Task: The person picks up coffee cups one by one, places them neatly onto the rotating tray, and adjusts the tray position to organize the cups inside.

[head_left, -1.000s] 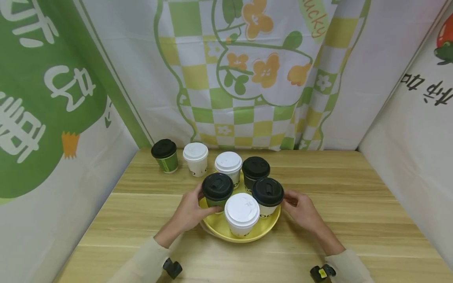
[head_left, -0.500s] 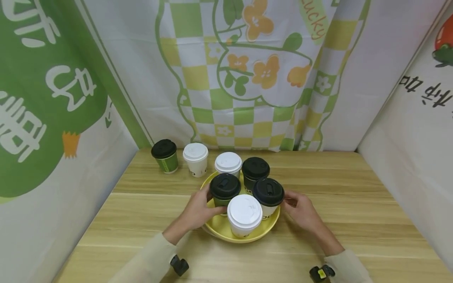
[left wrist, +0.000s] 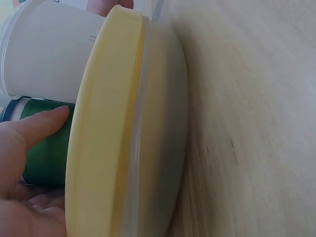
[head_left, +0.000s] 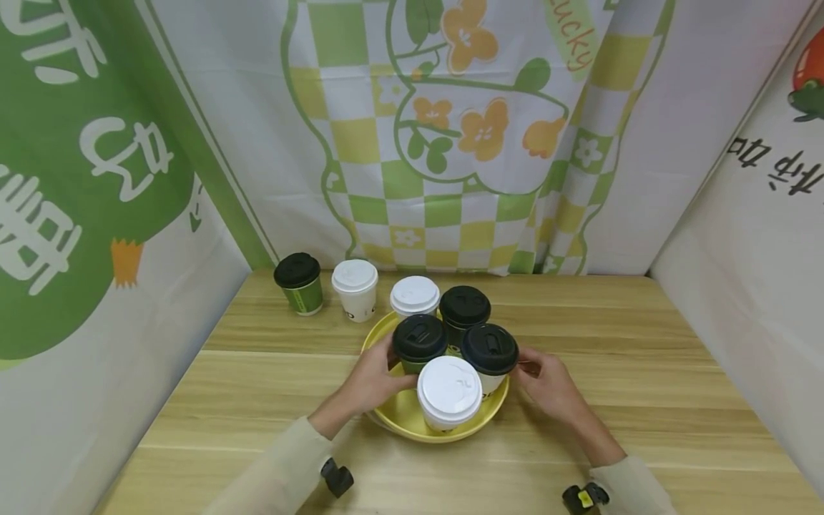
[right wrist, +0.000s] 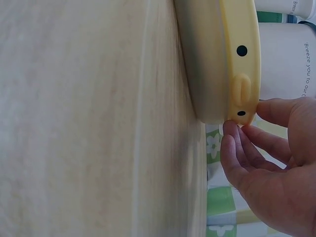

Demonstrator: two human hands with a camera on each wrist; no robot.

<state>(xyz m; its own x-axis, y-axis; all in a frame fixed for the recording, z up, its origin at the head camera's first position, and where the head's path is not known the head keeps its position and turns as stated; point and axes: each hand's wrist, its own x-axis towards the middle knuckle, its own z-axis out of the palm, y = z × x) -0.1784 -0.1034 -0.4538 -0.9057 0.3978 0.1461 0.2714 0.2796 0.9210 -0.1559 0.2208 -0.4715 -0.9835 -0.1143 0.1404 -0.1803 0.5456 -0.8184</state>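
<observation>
My left hand [head_left: 373,379] holds a green paper cup [left wrist: 47,153] with a black lid, its thumb and fingers around the side. This cup is over the left half of a round yellow tray [head_left: 402,428]; whether its base touches the tray cannot be seen. My right hand [head_left: 547,385] pinches the tray's right rim, near a small moulded beak and black dots in the right wrist view. Also on the tray are a white-lidded cup [head_left: 449,393] in front, a black-lidded white cup [head_left: 491,349] at right, a dark cup [head_left: 465,306] and another white-lidded cup [head_left: 415,295] behind.
A green cup [head_left: 302,292] with a black lid and a white cup [head_left: 356,290] stand left of the tray, at the back of the wooden table [head_left: 618,343]. A checked cloth [head_left: 444,229] hangs behind the table, with printed cloth walls either side.
My left hand has slid the green cup rightward across the tray, closer to the other cups. The front white-lidded cup has shifted slightly right too. My right hand has stayed at the rim.
</observation>
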